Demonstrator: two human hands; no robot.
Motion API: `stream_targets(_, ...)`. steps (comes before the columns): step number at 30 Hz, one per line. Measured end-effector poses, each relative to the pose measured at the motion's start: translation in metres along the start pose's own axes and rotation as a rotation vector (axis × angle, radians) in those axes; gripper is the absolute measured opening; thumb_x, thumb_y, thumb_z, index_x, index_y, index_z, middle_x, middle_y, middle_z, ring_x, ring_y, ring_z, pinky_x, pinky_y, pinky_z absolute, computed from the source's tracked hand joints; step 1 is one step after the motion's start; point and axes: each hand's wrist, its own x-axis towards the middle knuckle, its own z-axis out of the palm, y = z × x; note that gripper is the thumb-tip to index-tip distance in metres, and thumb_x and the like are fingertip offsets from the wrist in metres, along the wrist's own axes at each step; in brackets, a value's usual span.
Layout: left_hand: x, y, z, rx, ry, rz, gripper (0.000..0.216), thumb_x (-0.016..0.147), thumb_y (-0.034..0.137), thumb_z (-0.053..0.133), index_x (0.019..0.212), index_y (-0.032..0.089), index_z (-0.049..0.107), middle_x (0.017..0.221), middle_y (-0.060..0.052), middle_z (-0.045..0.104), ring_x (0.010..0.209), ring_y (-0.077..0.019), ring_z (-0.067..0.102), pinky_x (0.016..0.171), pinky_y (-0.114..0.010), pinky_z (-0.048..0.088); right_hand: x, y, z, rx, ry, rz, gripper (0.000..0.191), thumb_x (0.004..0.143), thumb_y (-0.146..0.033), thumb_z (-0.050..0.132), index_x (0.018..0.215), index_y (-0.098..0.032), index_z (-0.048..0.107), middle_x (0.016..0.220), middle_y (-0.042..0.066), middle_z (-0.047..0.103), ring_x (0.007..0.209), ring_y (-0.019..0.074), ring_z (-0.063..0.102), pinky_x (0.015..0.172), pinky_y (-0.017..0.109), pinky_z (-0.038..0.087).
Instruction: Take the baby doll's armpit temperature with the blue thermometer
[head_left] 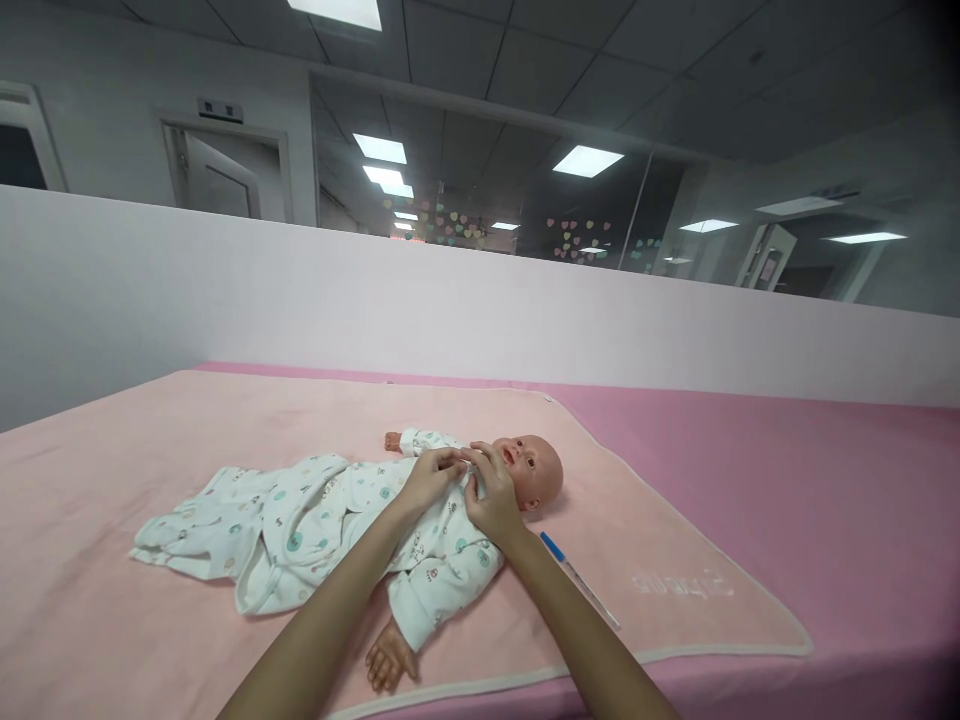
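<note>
A baby doll (546, 466) lies on its back with its head to the right, dressed in a white printed romper (311, 505). At the upper chest, just below the doll's chin, my left hand (433, 478) has its fingers pinched on the romper's neckline. Facing it, my right hand (492, 497) also has bent fingers on the neckline, close to the doll's mouth. The fingertips of both hands nearly meet there. Whatever fastening lies under them is hidden. One doll arm stretches toward me, the other away.
Under the doll spreads a peach blanket (697, 610) with a pale edge, laid over a pink surface (750, 460). A blue-capped pen (581, 580) lies right of my right forearm. A white low wall (450, 305) stands behind, with glass above it.
</note>
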Motion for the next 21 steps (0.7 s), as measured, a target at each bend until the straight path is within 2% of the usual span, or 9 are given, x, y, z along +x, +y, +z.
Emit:
stream_targets(8, -0.0029, 0.0094, 0.0004, 0.033, -0.024, 0.014, 0.022, 0.07, 0.019, 0.053, 0.088, 0.011, 0.063, 0.075, -0.004, 0.065, 0.072, -0.0151, 0.057, 0.069, -0.027, 0.043, -0.0006, -0.0008, 0.001, 0.014, 0.009, 0.009, 0.04, 0.07, -0.004, 0.039, 0.105, -0.02, 0.052, 0.098, 0.007, 0.054, 0.096, 0.0188, 0.051, 0.084, 0.036, 0.045)
stream_targets(14, -0.0027, 0.0064, 0.0003, 0.084, -0.037, 0.062, 0.023, 0.073, 0.017, 0.049, 0.091, 0.012, 0.061, 0.085, -0.006, 0.064, 0.078, -0.0162, 0.057, 0.076, -0.029, 0.043, 0.0027, -0.0051, -0.0021, 0.047, -0.009, 0.055, 0.041, 0.068, -0.003, 0.04, 0.104, -0.021, 0.052, 0.094, 0.006, 0.055, 0.09, 0.0182, 0.052, 0.08, 0.034, 0.045)
stream_targets(21, -0.0036, 0.0007, 0.0004, 0.154, -0.038, 0.053, 0.032, 0.067, 0.008, 0.045, 0.095, 0.012, 0.06, 0.088, -0.006, 0.064, 0.081, -0.0165, 0.058, 0.077, -0.029, 0.044, 0.0035, -0.0061, -0.0019, 0.032, -0.019, 0.071, 0.046, 0.063, -0.002, 0.041, 0.104, -0.02, 0.052, 0.093, 0.006, 0.054, 0.088, 0.0185, 0.051, 0.078, 0.033, 0.046)
